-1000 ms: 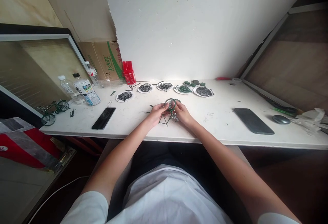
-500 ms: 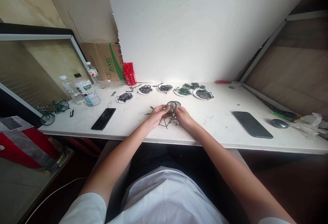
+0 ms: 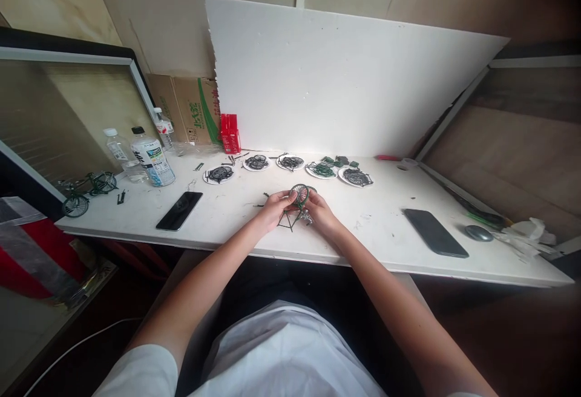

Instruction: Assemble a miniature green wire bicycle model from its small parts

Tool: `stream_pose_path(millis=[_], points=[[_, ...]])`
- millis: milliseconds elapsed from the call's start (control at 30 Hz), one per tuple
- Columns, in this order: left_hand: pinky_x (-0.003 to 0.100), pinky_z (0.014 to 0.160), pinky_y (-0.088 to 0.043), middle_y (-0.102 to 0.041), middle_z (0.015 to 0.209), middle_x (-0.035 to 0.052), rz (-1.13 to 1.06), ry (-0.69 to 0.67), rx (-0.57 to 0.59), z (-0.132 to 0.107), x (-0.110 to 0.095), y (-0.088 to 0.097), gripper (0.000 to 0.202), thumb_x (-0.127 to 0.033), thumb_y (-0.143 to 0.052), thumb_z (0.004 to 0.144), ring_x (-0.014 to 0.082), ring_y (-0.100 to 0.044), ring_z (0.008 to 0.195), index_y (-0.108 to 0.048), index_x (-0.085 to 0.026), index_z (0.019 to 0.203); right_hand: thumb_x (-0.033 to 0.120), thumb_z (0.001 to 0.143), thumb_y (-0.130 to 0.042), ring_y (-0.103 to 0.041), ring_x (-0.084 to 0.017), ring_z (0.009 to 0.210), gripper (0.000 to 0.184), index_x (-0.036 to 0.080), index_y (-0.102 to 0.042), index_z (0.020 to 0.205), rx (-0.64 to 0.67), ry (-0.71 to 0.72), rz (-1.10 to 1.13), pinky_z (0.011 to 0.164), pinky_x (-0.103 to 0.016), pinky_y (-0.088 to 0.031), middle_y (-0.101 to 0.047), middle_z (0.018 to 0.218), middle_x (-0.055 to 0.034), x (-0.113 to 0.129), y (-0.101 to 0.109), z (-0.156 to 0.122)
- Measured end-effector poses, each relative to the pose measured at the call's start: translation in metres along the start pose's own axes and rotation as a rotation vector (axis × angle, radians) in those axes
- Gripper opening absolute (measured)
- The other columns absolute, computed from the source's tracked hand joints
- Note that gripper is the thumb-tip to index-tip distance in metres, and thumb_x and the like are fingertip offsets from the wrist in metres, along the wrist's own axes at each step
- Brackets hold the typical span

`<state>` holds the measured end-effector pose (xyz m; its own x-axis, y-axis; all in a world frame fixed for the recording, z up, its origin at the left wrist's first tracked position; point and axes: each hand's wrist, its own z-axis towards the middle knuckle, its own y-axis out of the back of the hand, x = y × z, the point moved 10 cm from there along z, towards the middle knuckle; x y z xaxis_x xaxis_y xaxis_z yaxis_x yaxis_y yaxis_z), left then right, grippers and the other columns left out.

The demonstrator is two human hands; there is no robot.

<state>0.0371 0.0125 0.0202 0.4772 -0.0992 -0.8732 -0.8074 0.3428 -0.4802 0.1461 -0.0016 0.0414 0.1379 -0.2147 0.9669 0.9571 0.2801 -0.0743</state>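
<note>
Near the table's front edge, both hands grip a small green model bicycle wheel assembly. My left hand (image 3: 276, 208) is closed on its left side, thumb against the spoked wheel (image 3: 299, 195). From the right, my right hand (image 3: 320, 210) closes on the same assembly; its fingertips are partly hidden behind the wheel. A thin green frame (image 3: 287, 221) and small silvery parts (image 3: 307, 216) show just below the hands. Whether the frame is joined to the wheel I cannot tell. Small dark pieces lie left of my left hand.
Behind the hands, plates of dark parts (image 3: 357, 177) and a plate of green parts (image 3: 321, 170) stand in a row. A phone (image 3: 180, 210), bottles (image 3: 154, 158) and a model bicycle (image 3: 88, 192) are on the left. A dark slab (image 3: 436, 232) and a mouse (image 3: 479, 233) lie right.
The camera view has tilted and shifted slightly. Both hands keep their hold on the wheel assembly, with little visible change in their grip.
</note>
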Motion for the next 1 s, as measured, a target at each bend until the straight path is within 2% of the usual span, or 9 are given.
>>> stream_pose_path(millis=[167,367,533,633,867,1000], points=[[0.030,0.080,-0.052,-0.078,0.100,0.0087,0.010,0.032,0.009,-0.004,-0.001,-0.004,0.049,-0.046,-0.100,0.072,0.0153,-0.068,0.081,-0.082,-0.014,0.105,0.061,0.089,-0.076,-0.055,-0.019,0.079,0.040,0.024,-0.061,0.095,-0.021,0.025,-0.099,0.075,-0.034,-0.050,-0.062,0.089,-0.0018,0.000,0.005,0.001],[0.032,0.083,-0.053,-0.079,0.103,0.0099,0.018,0.036,0.032,-0.003,0.001,-0.005,0.048,-0.043,-0.100,0.072,0.0174,-0.070,0.085,-0.081,-0.014,0.106,0.072,0.094,-0.065,-0.046,-0.018,0.068,0.051,0.024,-0.055,0.079,-0.054,-0.004,-0.144,0.064,-0.033,-0.043,-0.052,0.073,-0.0002,-0.004,0.008,0.001],[0.031,0.082,-0.052,-0.079,0.100,0.0090,-0.010,0.004,-0.004,-0.001,-0.001,0.000,0.051,-0.043,-0.102,0.067,0.0171,-0.070,0.084,-0.082,-0.014,0.103,0.067,0.094,-0.069,-0.047,-0.017,0.072,0.044,0.025,-0.057,0.094,-0.042,0.032,-0.076,0.068,-0.031,-0.043,-0.054,0.082,0.0012,0.005,0.003,-0.002],[0.030,0.082,-0.052,-0.079,0.098,0.0094,0.004,0.005,-0.011,-0.002,-0.003,-0.001,0.051,-0.044,-0.102,0.068,0.0164,-0.069,0.082,-0.082,-0.013,0.103,0.066,0.091,-0.073,-0.050,-0.018,0.077,0.044,0.025,-0.057,0.096,-0.030,0.064,-0.109,0.072,-0.032,-0.045,-0.057,0.088,0.0000,0.009,0.002,-0.001],[0.032,0.084,-0.053,-0.079,0.102,0.0097,0.033,0.024,0.035,-0.004,-0.001,-0.006,0.049,-0.043,-0.100,0.071,0.0177,-0.070,0.084,-0.081,-0.014,0.106,0.079,0.094,-0.060,-0.045,-0.018,0.065,0.057,0.025,-0.054,0.079,-0.058,0.032,-0.188,0.062,-0.033,-0.041,-0.052,0.071,0.0001,-0.002,0.009,0.003],[0.032,0.083,-0.053,-0.079,0.101,0.0089,0.011,0.016,0.019,-0.003,-0.001,-0.004,0.046,-0.042,-0.100,0.071,0.0182,-0.070,0.085,-0.082,-0.015,0.104,0.071,0.097,-0.064,-0.045,-0.017,0.065,0.048,0.025,-0.056,0.087,-0.041,0.017,-0.097,0.062,-0.032,-0.040,-0.051,0.073,0.0017,0.000,0.005,0.001]])
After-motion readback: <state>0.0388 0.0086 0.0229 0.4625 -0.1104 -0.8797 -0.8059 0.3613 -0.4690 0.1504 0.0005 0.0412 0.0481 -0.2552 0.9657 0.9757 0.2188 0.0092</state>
